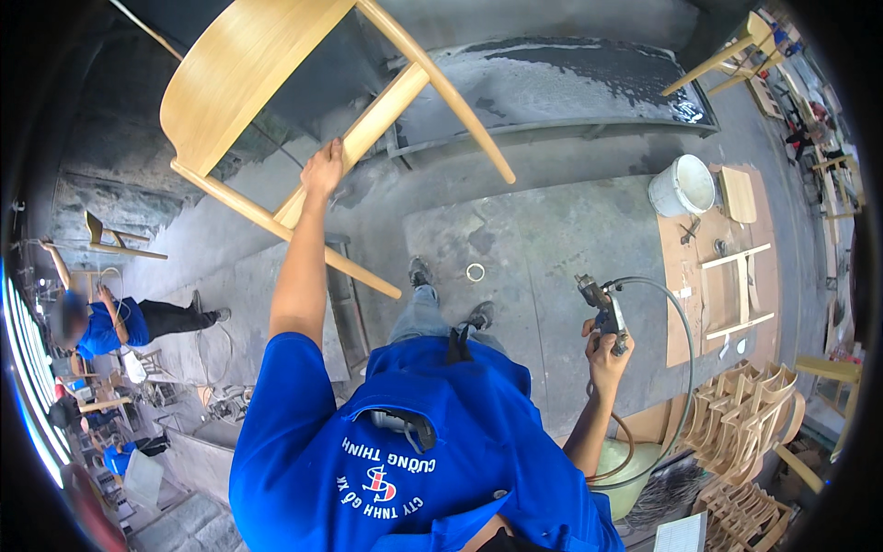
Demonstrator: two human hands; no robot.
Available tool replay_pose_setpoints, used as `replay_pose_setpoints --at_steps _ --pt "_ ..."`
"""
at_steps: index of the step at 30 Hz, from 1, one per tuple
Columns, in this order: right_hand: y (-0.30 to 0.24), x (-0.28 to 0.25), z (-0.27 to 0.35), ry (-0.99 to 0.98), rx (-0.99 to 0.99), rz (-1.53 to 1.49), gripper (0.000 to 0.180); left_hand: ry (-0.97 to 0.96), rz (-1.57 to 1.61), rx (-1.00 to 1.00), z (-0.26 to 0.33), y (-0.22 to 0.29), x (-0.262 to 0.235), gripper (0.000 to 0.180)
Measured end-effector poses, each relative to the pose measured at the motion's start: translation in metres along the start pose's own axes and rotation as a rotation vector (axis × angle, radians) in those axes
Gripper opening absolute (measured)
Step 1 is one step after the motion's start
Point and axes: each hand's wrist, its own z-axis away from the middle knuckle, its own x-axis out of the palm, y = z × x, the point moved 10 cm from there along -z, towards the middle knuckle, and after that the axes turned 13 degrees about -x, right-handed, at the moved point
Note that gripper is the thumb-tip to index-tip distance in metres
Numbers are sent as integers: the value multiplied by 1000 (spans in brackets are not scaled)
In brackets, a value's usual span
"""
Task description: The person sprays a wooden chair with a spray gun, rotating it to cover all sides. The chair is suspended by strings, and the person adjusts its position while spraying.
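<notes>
Chair (241,83) of pale wood hangs overhead, left hand (322,170) clamped on its rail, while right hand (607,354) grips a spray gun (602,313). One-handed hold risks a slip; trailing hose (676,368) could snag.

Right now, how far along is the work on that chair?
Done: hard to judge; the chair shows even pale wood, and I can't tell if it is coated. In hand: the left hand grips its rail, holding it tilted, and the right hand holds a spray gun apart from it. Left: probably the stacked chair frames.
</notes>
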Motion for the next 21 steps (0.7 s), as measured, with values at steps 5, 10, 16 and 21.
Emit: replay_pose_setpoints --at_steps 5,10,16,21 --pt "20 25 18 -176 104 101 78 -62 39 -39 -1 4 1 64" --pt "17 72 26 -274 140 -118 90 -81 103 2 15 17 -4 65" --pt "4 93 1 -247 24 -197 92 -91 107 12 32 24 -15 70" --pt "2 94 -5 -211 -11 -183 89 -106 76 6 33 17 -19 73"
